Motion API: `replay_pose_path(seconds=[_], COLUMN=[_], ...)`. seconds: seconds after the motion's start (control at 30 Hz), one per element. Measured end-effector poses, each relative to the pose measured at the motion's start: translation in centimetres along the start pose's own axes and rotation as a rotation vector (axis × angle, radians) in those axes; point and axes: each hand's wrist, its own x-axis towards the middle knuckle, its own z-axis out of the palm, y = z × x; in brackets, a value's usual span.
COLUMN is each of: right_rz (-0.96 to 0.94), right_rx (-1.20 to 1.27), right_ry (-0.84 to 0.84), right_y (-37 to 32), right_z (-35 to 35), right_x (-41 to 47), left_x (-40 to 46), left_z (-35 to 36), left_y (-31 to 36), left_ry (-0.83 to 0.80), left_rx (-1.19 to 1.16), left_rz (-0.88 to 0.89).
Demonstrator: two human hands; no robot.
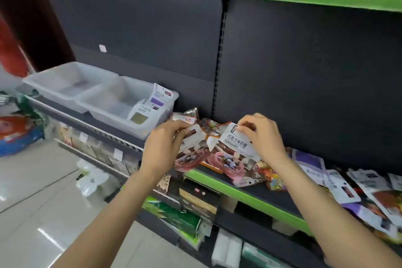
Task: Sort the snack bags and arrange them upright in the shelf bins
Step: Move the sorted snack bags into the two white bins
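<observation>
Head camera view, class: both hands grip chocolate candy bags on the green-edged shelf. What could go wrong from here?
1. The white-and-brown chocolate candy bag in the right hand overhangs the green shelf edge; it might slip off.
2. The two white pouches in the clear plastic bin lean, so added bags may topple them.

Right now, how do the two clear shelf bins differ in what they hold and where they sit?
The left bin holds no bags; the right bin has two white-and-purple bags standing at its right end. The left bin sits at the shelf's end; the right bin sits nearer the hands and the loose pile. Both are clear plastic, side by side and touching.
</observation>
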Motion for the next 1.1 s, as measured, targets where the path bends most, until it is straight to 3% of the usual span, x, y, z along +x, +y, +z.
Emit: replay_pose_path(seconds=[0.23,0.53,0.77,0.97,1.1], right_rz=[-0.049,-0.116,-0.091,-0.067,0.069], right_rx=[-0.003,0.086,0.052,0.119,-0.063], right_ry=[0.038,0.081,-0.068,-0.193,-0.32], right_y=[-8.7,-15.3,-17.7,-17.9,-17.2], right_z=[8.6,18.9,25.3,28.7,30.8], right_x=[5.7,17.2,22.9,24.3,24.4], left_x=[2.7,12.1,17.2,20.1,21.8], left_z=[-7.6,-11.2,-12.5,-13.7,-14.3], left_y=[-9.4,-19.6,-25.2,-30.1,-32.5], left_ry=[0.153,0.154,0.145,0.037,-0.084], left_rx=[0.099,0.144,0.114,0.054,-0.01], left_rz=[-0.161,-0.118,-0.139,-0.103,-0.005])
